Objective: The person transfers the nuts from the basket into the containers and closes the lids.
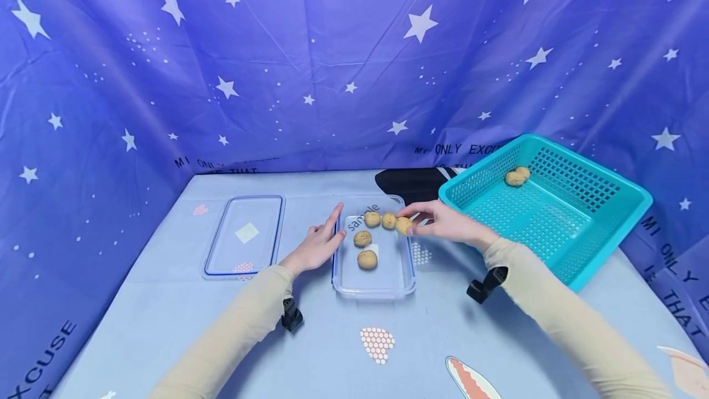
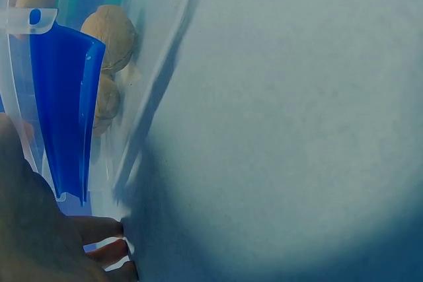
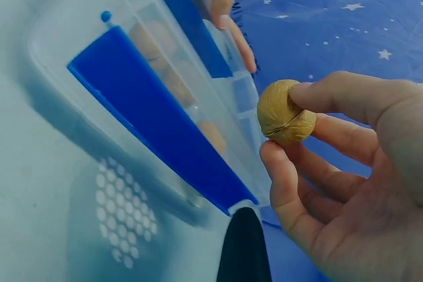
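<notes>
My right hand (image 1: 443, 221) pinches a walnut (image 3: 285, 111) between thumb and fingertips at the right rim of a clear plastic food container (image 1: 382, 282) with blue side clips. Inside the container lie several tan walnuts (image 1: 367, 259), two at the far end and others nearer its left side. My left hand (image 1: 314, 246) rests against the container's left side, index finger stretched along the rim and thumb at the edge. In the left wrist view, a blue clip (image 2: 66, 104) hangs folded out beside that hand, and walnuts show through the wall.
A turquoise plastic basket (image 1: 609, 245) stands at the right, with a couple of walnuts (image 1: 516, 177) in its far left corner. The clear lid with a blue seal (image 1: 244, 263) lies flat to the left of the container. A starry blue curtain (image 1: 310, 66) closes off the back.
</notes>
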The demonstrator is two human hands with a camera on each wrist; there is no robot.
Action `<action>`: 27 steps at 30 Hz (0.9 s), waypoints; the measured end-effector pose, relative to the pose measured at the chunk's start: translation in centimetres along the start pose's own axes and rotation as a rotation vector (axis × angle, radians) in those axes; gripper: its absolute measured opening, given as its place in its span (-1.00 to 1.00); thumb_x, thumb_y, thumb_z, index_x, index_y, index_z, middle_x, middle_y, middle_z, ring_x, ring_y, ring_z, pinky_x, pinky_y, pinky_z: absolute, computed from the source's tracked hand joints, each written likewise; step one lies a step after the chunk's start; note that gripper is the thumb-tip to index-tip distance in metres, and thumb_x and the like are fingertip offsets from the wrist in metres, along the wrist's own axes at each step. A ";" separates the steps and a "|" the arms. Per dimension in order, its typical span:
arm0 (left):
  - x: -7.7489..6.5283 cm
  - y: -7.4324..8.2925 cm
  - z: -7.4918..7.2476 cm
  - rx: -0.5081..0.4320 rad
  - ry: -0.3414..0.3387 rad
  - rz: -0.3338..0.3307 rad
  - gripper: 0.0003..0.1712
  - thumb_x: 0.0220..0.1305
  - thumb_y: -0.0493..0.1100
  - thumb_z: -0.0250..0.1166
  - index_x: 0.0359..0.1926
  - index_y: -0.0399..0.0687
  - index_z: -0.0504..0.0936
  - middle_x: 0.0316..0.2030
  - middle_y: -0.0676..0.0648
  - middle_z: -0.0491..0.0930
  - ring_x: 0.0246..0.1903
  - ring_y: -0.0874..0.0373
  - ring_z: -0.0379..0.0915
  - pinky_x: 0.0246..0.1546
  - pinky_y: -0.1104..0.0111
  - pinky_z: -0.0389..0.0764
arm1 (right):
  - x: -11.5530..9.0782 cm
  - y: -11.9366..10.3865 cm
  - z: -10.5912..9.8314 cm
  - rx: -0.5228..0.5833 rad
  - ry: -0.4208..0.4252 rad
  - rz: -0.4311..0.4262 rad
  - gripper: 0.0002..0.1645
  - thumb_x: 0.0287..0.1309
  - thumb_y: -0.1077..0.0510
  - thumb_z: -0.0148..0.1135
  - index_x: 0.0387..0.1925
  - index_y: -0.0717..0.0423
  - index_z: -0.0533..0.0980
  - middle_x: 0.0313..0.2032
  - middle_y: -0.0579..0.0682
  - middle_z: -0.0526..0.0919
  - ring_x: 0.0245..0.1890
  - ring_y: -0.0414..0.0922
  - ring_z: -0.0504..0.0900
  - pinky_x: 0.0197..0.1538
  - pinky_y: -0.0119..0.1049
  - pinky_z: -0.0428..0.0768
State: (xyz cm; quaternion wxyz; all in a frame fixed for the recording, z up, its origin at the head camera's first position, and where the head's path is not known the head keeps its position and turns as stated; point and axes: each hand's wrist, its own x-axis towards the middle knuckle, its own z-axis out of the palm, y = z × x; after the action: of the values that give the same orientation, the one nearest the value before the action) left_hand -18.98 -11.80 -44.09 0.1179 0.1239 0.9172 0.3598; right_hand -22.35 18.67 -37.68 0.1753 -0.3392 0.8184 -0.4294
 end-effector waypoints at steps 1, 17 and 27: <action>0.0 0.0 0.0 0.000 0.001 0.000 -0.26 0.50 0.14 -0.16 0.53 0.35 -0.30 0.46 -0.05 0.03 0.34 -0.31 -0.03 0.20 -0.29 0.14 | 0.1 0.1 0.2 0.000 -0.003 -0.008 -0.55 0.19 0.33 0.24 0.13 0.36 0.48 0.08 0.21 0.56 -0.07 0.02 0.58 0.01 -0.03 0.57; 0.0 -0.1 0.1 -0.005 0.007 -0.005 -0.27 0.50 0.12 -0.15 0.54 0.30 -0.26 0.44 -0.13 0.10 0.34 -0.28 -0.01 0.20 -0.30 0.14 | -0.1 0.5 1.2 0.062 -0.056 -0.017 -0.55 0.17 0.40 0.20 0.13 0.43 0.47 0.05 0.35 0.53 -0.22 0.02 0.55 -0.14 -0.23 0.63; 0.0 -0.1 0.2 -0.003 0.012 -0.006 -0.26 0.50 0.12 -0.15 0.54 0.31 -0.28 0.42 -0.18 0.14 0.34 -0.29 0.00 0.17 -0.33 0.16 | -1.6 -0.1 -0.1 0.027 -0.024 0.024 -0.60 0.21 0.38 0.17 0.10 0.39 0.49 0.02 0.31 0.54 -0.21 0.05 0.59 -0.14 -0.26 0.63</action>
State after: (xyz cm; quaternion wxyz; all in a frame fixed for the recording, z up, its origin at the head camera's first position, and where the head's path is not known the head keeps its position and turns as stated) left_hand -18.94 -11.76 -44.29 0.1138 0.1188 0.9177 0.3617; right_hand -21.21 19.77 -37.54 0.1946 -0.3321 0.8145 -0.4341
